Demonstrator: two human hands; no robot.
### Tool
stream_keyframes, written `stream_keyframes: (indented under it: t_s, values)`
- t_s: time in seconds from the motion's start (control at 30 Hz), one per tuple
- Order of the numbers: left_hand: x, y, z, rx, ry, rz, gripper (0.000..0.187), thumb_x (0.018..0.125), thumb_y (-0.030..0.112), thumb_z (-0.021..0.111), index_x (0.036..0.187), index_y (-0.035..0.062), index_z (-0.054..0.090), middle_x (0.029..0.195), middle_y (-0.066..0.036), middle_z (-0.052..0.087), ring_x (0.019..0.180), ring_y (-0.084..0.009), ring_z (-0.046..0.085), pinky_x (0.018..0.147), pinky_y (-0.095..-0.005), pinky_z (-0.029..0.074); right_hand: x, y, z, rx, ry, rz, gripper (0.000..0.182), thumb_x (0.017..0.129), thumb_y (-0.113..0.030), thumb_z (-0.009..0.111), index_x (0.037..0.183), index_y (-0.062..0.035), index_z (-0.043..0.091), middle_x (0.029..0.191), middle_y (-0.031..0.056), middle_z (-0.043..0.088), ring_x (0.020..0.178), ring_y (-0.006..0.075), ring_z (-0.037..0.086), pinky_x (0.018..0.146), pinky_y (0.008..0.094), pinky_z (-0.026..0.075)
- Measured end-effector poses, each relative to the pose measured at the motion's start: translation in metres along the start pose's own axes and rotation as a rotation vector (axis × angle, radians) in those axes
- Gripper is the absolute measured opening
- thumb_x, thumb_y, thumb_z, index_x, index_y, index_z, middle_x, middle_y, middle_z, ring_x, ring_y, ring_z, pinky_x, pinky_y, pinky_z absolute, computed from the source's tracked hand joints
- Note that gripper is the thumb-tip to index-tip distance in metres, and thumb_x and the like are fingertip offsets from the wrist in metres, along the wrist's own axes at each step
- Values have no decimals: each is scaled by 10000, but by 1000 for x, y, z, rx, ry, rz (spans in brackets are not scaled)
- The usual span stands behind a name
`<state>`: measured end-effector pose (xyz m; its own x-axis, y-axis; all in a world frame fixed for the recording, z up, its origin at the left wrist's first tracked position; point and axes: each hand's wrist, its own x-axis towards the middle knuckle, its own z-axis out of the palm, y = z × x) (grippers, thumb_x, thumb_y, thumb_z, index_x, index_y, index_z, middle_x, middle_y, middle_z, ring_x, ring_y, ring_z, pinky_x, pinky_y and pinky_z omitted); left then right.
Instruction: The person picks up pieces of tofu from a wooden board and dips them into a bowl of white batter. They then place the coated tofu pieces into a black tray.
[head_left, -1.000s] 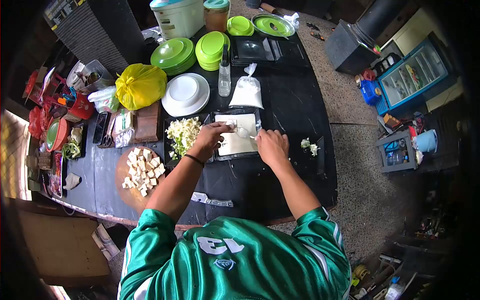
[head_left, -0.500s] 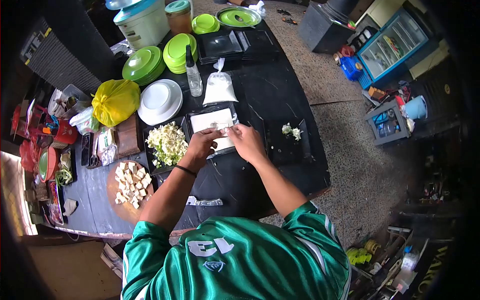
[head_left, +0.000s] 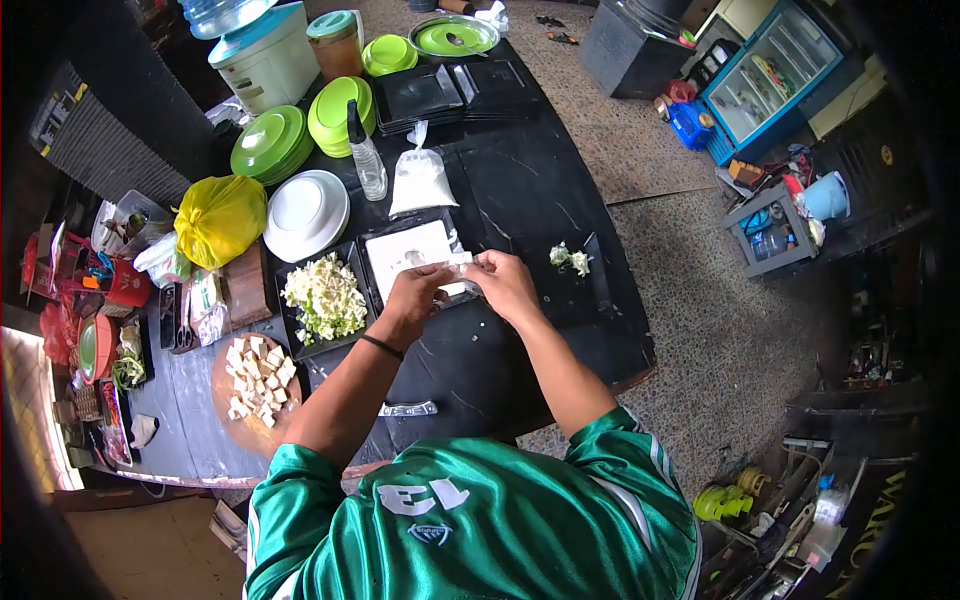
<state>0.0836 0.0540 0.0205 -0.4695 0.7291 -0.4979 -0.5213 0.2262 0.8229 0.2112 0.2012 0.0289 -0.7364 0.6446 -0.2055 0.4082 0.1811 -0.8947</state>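
My left hand [head_left: 415,298] and my right hand [head_left: 507,286] meet over the right side of a black tray [head_left: 374,284]. Their fingertips are closed on a small whitish piece [head_left: 459,261], whose kind I cannot make out. Under and behind it, a flat white layer [head_left: 405,245] fills the tray, with a small greyish spot on it. To the left, chopped cabbage [head_left: 325,298] is heaped on another black tray. White tofu cubes [head_left: 262,375] sit on a round wooden board [head_left: 228,420] nearer my left forearm. At the right, a dark tray [head_left: 600,285] carries a few pale cabbage bits [head_left: 569,259].
A knife [head_left: 408,409] lies near the front edge. Behind the trays are a tied bag of white powder [head_left: 422,182], a clear bottle [head_left: 369,167], white plates [head_left: 307,215] and green plates [head_left: 272,143]. A yellow bag [head_left: 220,222] stands at the left.
My view has shifted slightly, so the table's contents appear a little further left. Both hands remain together over the tray, with the small whitish piece still between the fingers.
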Motion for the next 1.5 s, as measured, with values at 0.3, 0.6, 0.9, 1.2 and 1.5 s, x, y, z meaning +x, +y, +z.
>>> stream_keyframes:
  t_s: [0.3,0.6,0.9,1.2,1.5]
  values:
    - [11,10,40,43,-33,-17,369,1062,385,670,1155,42,768,1043,-35,780,737,-106,617,647,-272,463,12,34,-47,398,17,37,262,958,-198,766,1069,38,779,976,71,798,861,103,702,786,276,526]
    - [17,9,37,-120,1,-28,384,1093,402,622,1232,61,728,1111,-40,802,787,-95,597,703,-261,476,34,87,-127,-35,55,180,291,888,-280,809,968,0,793,800,14,703,762,106,598,727,330,467]
    - [12,5,15,-180,74,-5,349,1089,378,633,1201,62,733,1084,-32,774,779,-99,590,699,-259,457,48,100,-117,-298,16,269,275,857,-285,833,965,-31,835,780,60,743,752,166,682,744,380,508]
    - [5,2,2,-209,93,21,359,1075,395,659,1192,66,744,1049,-4,757,784,-103,590,725,-257,463,24,57,-103,-621,190,316,299,932,-400,795,1070,-140,842,1125,153,809,1106,401,754,948,524,588]
    - [-1,4,0,-237,81,41,361,1090,360,636,1251,53,737,1066,-3,772,777,-93,576,718,-248,466,7,58,-100,-739,255,197,305,991,-323,659,1069,-76,820,1176,166,780,1091,414,742,939,540,594]
